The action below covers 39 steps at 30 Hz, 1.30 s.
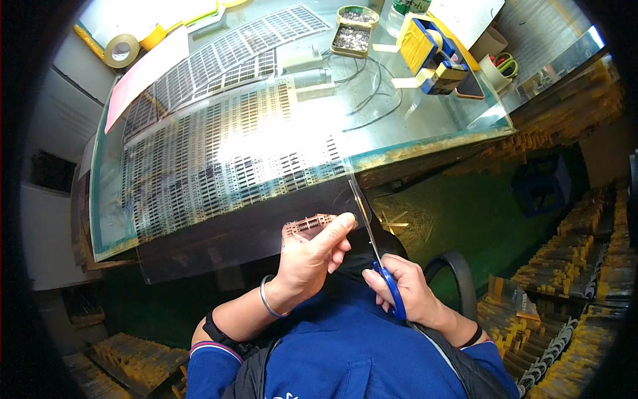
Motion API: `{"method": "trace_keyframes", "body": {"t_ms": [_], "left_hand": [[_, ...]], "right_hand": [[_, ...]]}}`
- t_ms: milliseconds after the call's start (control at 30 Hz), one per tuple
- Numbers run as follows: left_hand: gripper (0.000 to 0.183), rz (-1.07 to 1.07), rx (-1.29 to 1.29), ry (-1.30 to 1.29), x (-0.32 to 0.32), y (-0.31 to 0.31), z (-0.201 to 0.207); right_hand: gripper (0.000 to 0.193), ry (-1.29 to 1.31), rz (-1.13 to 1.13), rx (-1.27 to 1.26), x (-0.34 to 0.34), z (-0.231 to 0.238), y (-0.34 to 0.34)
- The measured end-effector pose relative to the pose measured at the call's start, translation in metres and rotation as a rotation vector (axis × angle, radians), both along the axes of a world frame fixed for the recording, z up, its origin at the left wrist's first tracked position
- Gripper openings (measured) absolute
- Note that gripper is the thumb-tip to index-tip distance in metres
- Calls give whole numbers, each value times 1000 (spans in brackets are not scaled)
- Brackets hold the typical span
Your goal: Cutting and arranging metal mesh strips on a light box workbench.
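Observation:
My left hand (307, 258) pinches a small printed film piece (310, 224) between thumb and fingers; its dark pattern shows past the thumb. My right hand (411, 292) is closed round the blue handles of a pair of scissors (392, 292). The scissor blades point up and away, just right of my left thumb. Beyond my hands, a large transparent film sheet (219, 153) with rows of dark pattern lies on the glass-topped table, its dark near margin hanging over the front edge. I cannot tell whether the small piece is joined to that sheet.
More patterned sheets (246, 40) lie farther back. A tape roll (122, 50) sits at the far left, with a pink sheet (146, 80) nearby. Small tins (351, 40) and a blue-and-yellow tape dispenser (432, 56) stand at the back right, beside a cup (493, 72) holding green-handled scissors.

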<state>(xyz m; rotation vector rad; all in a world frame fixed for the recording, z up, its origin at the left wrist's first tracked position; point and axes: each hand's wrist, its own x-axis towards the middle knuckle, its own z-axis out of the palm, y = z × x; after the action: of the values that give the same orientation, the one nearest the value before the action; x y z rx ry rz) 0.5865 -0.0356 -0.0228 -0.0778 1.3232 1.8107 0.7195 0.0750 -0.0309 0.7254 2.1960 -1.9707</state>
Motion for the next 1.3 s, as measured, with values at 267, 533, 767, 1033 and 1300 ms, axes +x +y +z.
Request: {"method": "trace_keyframes", "body": {"t_ms": [267, 533, 767, 1033, 1300], "left_hand": [[15, -18, 3, 4, 2, -1, -1], [16, -63, 26, -34, 10, -3, -2], [16, -108, 67, -81, 11, -5, -4], [16, -139, 51, -81, 17, -7, -6], [16, -154, 72, -110, 20, -10, -7]], "right_hand": [[32, 36, 26, 155, 1, 1, 1], [30, 54, -30, 85, -1, -4, -1], [31, 99, 3, 166, -1, -5, -1], [32, 50, -29, 89, -3, 1, 0], [31, 85, -48, 69, -3, -5, 0]]}}
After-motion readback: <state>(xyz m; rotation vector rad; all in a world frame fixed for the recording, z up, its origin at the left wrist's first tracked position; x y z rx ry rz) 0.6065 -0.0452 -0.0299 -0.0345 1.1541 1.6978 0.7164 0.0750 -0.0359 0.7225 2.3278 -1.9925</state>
